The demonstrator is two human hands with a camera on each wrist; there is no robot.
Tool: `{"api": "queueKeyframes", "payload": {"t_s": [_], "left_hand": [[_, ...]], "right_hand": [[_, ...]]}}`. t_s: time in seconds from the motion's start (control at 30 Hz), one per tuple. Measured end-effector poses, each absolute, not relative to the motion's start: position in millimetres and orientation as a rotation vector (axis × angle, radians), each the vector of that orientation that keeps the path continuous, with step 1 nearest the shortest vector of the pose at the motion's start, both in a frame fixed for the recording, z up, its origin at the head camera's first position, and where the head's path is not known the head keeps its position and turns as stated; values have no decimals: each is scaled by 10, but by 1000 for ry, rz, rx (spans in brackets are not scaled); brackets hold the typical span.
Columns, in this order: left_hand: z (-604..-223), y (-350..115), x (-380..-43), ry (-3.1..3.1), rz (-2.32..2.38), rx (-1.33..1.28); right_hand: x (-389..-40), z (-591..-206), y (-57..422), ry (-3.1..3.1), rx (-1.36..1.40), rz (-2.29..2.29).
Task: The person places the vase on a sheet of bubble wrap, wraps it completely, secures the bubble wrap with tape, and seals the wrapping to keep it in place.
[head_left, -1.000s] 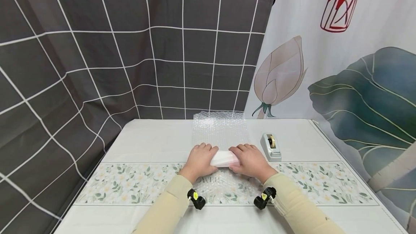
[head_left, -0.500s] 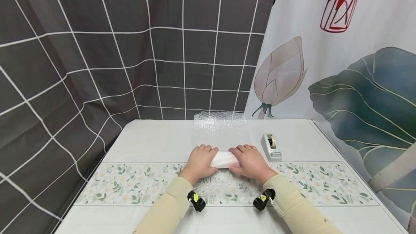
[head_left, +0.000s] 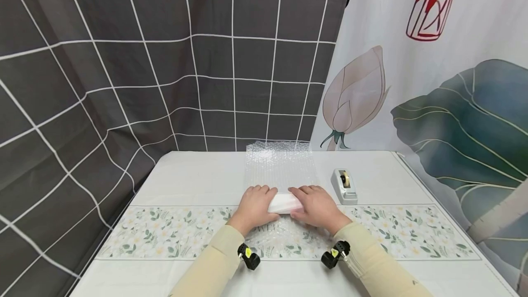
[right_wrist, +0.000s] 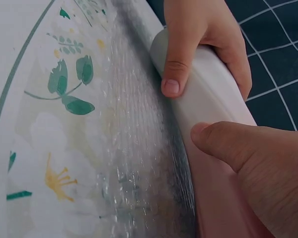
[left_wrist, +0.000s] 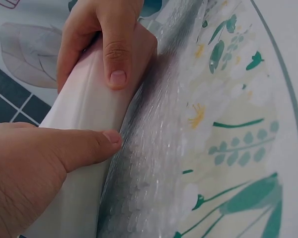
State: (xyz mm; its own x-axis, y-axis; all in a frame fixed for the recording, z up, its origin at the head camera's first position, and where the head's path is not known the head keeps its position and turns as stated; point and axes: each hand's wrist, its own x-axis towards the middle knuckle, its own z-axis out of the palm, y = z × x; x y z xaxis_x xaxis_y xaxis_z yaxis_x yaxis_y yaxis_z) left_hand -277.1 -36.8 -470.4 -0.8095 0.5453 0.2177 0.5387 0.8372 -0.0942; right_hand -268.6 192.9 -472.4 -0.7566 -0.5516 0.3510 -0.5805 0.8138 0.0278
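Observation:
A smooth, oblong white-and-pink object (head_left: 284, 203) lies crosswise on a sheet of clear bubble wrap (head_left: 280, 166) in the head view. My left hand (head_left: 255, 206) grips its left end and my right hand (head_left: 316, 206) its right end. The left wrist view shows both thumbs lying along the near side of the oblong object (left_wrist: 87, 106), close over the bubble wrap (left_wrist: 149, 163). From the right wrist, the rounded left end of the oblong object (right_wrist: 213, 99) shows white, and the part toward the right hand turns pink. Most of the other fingers are hidden behind it.
A tape dispenser (head_left: 344, 188) with a roll of tape stands right of the bubble wrap. The white tablecloth (head_left: 194, 178) has a floral band (head_left: 165, 233) across it. Behind the table hang a dark grid curtain (head_left: 210, 58) and a white curtain (head_left: 371, 26) with plant prints.
Both hands and the oblong object have shifted very slightly toward the near side of the table. Both grips stay on the object, and the tape dispenser stays where it was.

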Motion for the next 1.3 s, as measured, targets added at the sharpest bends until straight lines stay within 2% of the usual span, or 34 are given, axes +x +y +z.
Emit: {"api": "queueKeyframes", "payload": {"t_s": [0.63, 1.3], "left_hand": [[-4571, -358, -2517, -2906, -63, -843], [-4615, -357, -2277, -2889, 1, -845]], "right_hand": [[-2400, -4710, 1906, -2595, 857, 94], [-2150, -4720, 1850, -2699, 784, 25]]}}
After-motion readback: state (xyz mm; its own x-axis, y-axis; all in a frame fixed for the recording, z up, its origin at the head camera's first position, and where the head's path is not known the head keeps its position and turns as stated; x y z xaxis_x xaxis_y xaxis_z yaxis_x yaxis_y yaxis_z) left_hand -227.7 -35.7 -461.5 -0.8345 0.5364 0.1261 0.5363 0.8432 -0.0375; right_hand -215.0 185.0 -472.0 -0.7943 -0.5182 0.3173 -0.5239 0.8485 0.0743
